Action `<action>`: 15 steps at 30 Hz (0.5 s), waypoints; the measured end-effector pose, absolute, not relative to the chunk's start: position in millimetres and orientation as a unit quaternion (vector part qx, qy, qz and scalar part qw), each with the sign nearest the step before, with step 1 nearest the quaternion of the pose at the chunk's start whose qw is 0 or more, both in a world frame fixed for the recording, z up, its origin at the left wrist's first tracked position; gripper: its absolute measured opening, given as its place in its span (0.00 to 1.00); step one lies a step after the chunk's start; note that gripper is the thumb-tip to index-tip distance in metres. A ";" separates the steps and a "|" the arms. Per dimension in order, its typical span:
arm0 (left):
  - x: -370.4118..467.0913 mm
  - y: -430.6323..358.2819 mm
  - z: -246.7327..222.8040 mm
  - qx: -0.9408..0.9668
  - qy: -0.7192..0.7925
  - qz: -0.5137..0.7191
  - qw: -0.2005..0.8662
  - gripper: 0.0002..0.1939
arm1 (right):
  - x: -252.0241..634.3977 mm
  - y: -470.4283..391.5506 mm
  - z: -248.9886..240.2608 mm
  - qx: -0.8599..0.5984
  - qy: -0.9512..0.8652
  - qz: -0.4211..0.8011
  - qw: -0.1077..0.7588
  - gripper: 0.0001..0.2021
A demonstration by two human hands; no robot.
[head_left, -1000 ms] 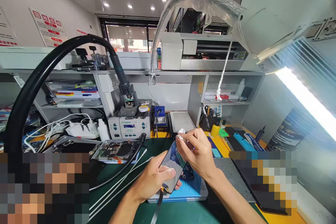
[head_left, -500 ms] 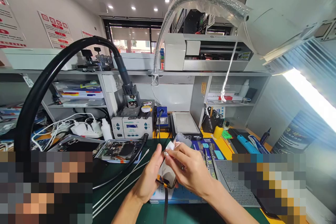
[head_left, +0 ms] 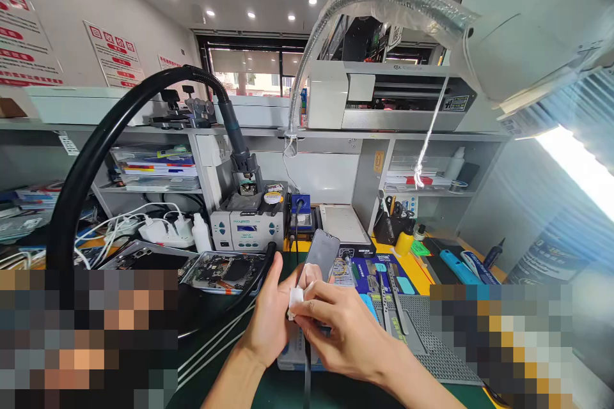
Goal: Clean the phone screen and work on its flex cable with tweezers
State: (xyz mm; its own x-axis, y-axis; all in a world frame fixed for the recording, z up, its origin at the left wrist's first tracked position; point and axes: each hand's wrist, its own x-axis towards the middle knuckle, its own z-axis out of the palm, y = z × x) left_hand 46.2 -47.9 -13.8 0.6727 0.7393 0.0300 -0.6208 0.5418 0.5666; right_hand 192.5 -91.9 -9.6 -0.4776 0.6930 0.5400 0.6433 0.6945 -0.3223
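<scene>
My left grip [head_left: 271, 316] cradles a tilted phone [head_left: 326, 250], thumb raised at its ten o'clock, while my right grip [head_left: 343, 329] pinches a crumpled white wipe [head_left: 296, 297] over its lower part. A dark strap [head_left: 307, 367] hangs below at six o'clock. From there on the worktop [head_left: 279, 394], a tray of circuit boards [head_left: 218, 273] lies at ten, a grey station [head_left: 249, 227] stands at eleven, a yellow bottle [head_left: 404, 243] at two, and tweezers [head_left: 398, 307] rest at three.

This is an electronics repair workshop, shown by its rework station [head_left: 245, 230], exposed circuit boards [head_left: 213, 273] and tweezers [head_left: 397, 300].
</scene>
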 end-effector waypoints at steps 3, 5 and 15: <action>46.8 -47.7 -15.3 0.271 0.107 0.382 0.877 0.30 | 191.8 -91.2 -8.3 -0.387 -0.861 0.052 0.326 0.08; 46.8 -48.0 -16.2 0.269 0.108 0.384 0.877 0.29 | 190.7 -90.6 -8.9 -0.386 -0.860 0.059 0.328 0.08; 47.3 -49.4 -15.3 0.281 0.116 0.398 0.866 0.31 | 187.2 -90.9 -12.7 -0.410 -0.832 0.087 0.363 0.05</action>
